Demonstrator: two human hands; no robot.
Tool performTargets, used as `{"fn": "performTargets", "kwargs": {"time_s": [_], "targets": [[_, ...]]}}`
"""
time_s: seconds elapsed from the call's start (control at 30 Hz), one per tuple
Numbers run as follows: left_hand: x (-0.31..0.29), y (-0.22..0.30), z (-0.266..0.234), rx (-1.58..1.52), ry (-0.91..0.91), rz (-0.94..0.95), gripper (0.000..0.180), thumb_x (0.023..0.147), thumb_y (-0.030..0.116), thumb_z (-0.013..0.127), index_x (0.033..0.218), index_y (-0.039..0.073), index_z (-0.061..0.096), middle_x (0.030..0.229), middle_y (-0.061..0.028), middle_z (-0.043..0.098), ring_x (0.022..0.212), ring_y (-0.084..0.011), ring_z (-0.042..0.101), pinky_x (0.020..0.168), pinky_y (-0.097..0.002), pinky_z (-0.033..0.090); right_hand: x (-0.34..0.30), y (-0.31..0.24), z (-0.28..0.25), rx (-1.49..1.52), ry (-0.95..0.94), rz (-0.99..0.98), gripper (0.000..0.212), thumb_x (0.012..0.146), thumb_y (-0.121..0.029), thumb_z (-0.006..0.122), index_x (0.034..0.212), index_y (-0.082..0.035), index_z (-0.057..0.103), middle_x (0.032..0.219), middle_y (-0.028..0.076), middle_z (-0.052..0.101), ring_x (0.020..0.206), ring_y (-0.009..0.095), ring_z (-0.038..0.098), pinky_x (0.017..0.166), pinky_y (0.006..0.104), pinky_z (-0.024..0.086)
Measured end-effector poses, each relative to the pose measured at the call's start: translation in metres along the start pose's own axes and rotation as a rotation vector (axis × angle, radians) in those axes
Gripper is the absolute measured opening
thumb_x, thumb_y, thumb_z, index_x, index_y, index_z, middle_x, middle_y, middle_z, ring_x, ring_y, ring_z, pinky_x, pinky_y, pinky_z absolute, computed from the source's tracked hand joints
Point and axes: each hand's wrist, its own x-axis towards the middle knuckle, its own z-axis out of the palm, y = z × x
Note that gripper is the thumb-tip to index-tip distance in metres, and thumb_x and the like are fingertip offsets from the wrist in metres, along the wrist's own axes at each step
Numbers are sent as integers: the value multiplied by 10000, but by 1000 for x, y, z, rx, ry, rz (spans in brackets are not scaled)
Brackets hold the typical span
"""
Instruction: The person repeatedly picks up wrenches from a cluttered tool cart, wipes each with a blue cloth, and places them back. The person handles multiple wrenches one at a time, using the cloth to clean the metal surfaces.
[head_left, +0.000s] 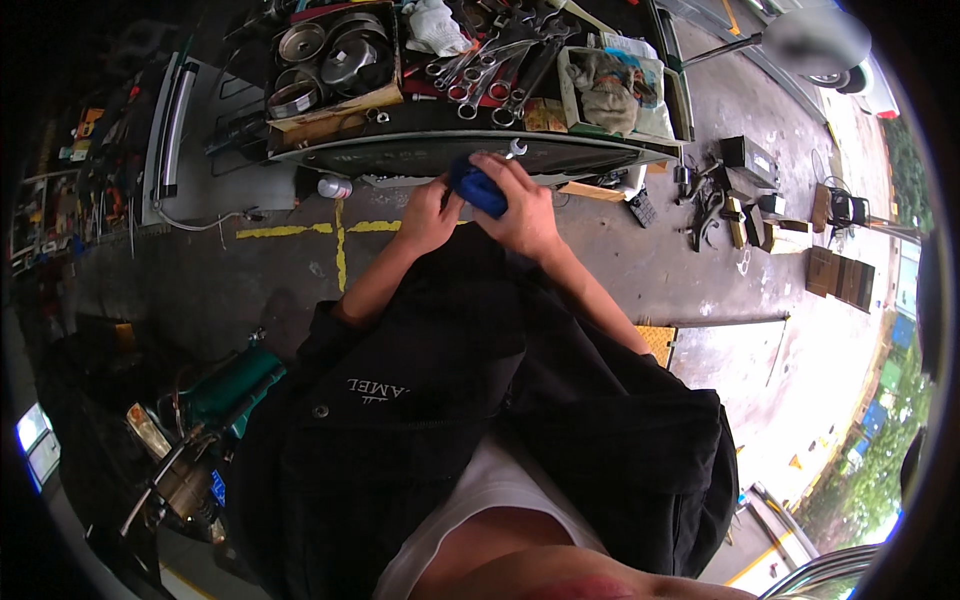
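In front of the tool bench, a bunched blue cloth (478, 187) is wrapped in the fingers of my right hand (525, 212). My left hand (429, 216) is closed right beside the cloth; what its fingers grip is hidden. Just beyond my right fingers shows the silver jaw of an open-end wrench (517, 148); the rest of it is covered, so I cannot tell how it is held. On the bench, past both hands, lie several combination wrenches (485, 75) spread in a fan.
Round metal parts fill a box (335, 118) at the bench's left; a bin (570, 95) of rags stands at its right. A white bottle (334, 187) stands on the floor. Black boxes and metal parts (708, 215) lie to the right, a green machine (235, 390) at lower left.
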Motion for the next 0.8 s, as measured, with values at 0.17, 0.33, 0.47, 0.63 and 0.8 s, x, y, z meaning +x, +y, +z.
{"fn": "performTargets", "kwargs": {"time_s": [0.17,0.33,0.47,0.63,0.8], "targets": [[-1,5,-5,-102,-79,-111,175,997,147,584,1014,-18,639,707,-142,633,578,-204,600,562,-332,458,4,14,-8,-92,47,-29,718,675,-141,774,1363,-196,575,1275,54,638,1075,300,670,827,408,590],[-2,6,-10,-128,-136,-179,189,1012,159,578,1011,-20,638,703,-105,636,576,-146,571,556,-307,440,9,23,-18,-128,153,113,703,707,-123,769,1376,-141,555,1263,104,645,1108,332,655,891,413,557],[-5,6,-10,-152,-144,-183,188,1018,155,573,998,-22,634,713,-81,641,582,-103,529,555,-285,424,6,22,-16,-46,231,189,668,769,-136,776,1386,-69,530,1251,168,652,1122,366,654,954,408,524],[-5,6,-14,-271,-125,-206,184,1029,148,560,1001,-20,628,707,-23,609,613,-56,464,559,-258,396,8,20,-14,48,389,234,670,797,-191,791,1387,-58,504,1227,196,646,1078,396,662,927,435,530],[-5,6,-18,-340,-137,-273,196,1043,161,535,1018,-7,632,686,17,533,618,-42,436,552,-248,369,11,28,-11,460,435,427,656,839,-201,804,1385,-28,487,1176,156,659,1018,252,673,906,352,537]]}}
